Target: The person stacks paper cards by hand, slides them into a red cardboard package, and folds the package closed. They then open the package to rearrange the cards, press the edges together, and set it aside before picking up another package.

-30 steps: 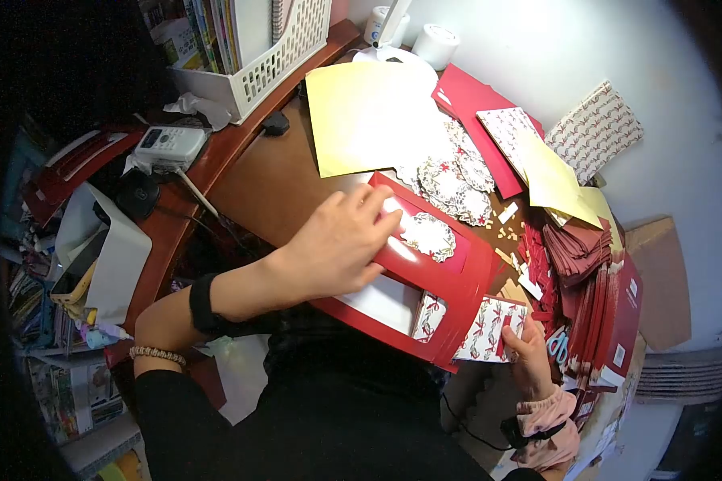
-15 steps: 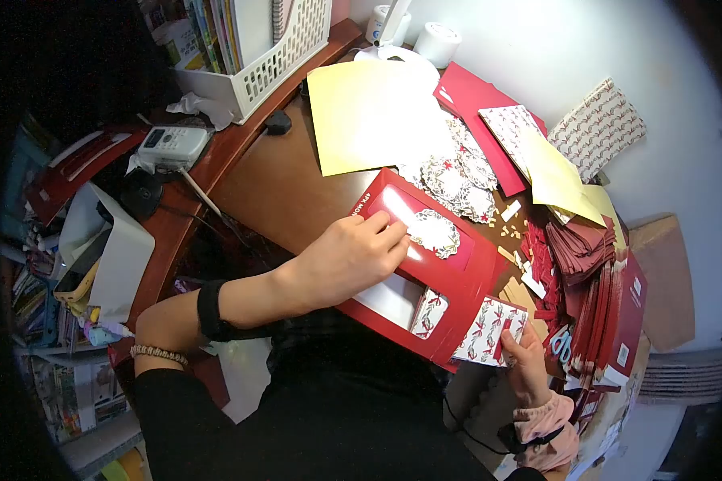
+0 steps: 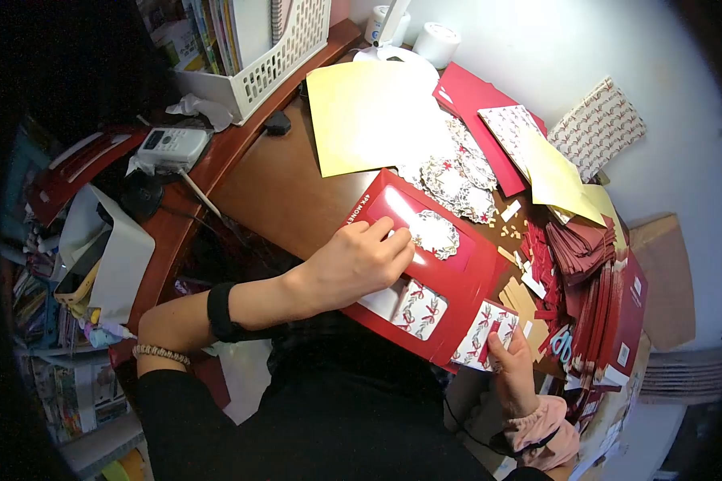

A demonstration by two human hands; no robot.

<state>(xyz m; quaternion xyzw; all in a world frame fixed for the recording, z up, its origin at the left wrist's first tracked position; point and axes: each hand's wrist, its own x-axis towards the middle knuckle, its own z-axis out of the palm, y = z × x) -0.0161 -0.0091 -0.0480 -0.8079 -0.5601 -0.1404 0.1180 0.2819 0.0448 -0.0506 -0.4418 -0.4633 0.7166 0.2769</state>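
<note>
A red folder (image 3: 449, 293) with cut-out windows lies across the front of the desk. My left hand (image 3: 361, 260) is over its left part, fingers bent and pressed together; what they pinch is too small to make out. In my right hand (image 3: 512, 365) is a white patterned card (image 3: 475, 341), gripped at its outer end. The card's other end is inside the folder and shows through the lower window (image 3: 422, 311). A round wreath cut-out (image 3: 435, 235) sits in the upper part of the folder.
Yellow sheets (image 3: 361, 120) and a pile of wreath cut-outs (image 3: 457, 180) lie behind the folder. To the right are stacked red folders (image 3: 610, 321), blue-handled scissors (image 3: 561, 343) and paper scraps (image 3: 521, 301). A white basket (image 3: 277, 72) stands at the back left.
My right hand has moved slightly left and pushed the patterned card further into the folder, so more of it shows in the lower window. My left hand has barely moved.
</note>
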